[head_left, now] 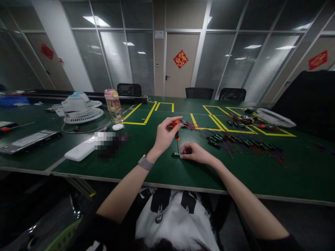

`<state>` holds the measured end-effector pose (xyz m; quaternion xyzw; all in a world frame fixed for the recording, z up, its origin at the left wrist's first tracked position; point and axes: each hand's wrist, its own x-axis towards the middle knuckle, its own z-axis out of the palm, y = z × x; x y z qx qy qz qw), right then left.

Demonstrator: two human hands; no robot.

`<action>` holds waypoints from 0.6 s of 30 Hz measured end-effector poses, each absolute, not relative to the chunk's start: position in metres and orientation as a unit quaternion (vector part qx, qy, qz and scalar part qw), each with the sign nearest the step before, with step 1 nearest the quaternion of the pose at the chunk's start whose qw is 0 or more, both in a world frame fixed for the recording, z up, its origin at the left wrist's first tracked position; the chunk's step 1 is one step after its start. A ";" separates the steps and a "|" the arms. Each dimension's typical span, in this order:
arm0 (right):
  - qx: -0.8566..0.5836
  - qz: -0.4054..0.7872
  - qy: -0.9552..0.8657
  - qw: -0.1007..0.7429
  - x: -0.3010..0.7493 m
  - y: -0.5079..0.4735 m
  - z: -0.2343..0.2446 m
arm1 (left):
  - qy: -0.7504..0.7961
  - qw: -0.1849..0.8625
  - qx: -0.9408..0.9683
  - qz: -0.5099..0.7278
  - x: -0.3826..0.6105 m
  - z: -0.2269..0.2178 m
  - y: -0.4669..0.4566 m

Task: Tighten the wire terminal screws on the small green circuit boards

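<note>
My left hand [165,134] is closed round the orange handle of a small screwdriver [177,134], which stands upright with its tip down on a small green circuit board [177,154]. My right hand [195,152] rests on the green table [157,167] and pinches the right end of that board, holding it flat. A grey watch sits on my left wrist.
Several green boards with red and blue wires [240,143] lie to the right. White fan parts [80,109], a pink bottle [113,105], a white mouse [117,127] and a white box [81,150] are on the left. Yellow tape outlines [146,115] mark the table's far side.
</note>
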<state>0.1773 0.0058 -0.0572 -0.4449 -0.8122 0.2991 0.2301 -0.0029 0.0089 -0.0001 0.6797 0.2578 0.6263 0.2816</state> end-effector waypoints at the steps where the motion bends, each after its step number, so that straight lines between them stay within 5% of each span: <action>1: -0.445 0.298 -0.813 0.230 0.177 0.006 -0.057 | 0.281 0.230 0.686 0.631 -0.003 0.000 0.008; 4: -0.441 0.297 -0.815 0.231 0.178 0.006 -0.058 | 0.291 0.191 0.709 0.614 -0.003 0.000 0.007; 10: -0.440 0.302 -0.814 0.229 0.178 0.006 -0.057 | 0.223 0.380 0.680 0.587 0.001 -0.002 0.010; 18: -0.435 0.298 -0.817 0.233 0.178 0.006 -0.058 | 0.297 0.183 0.706 0.617 -0.004 0.002 0.004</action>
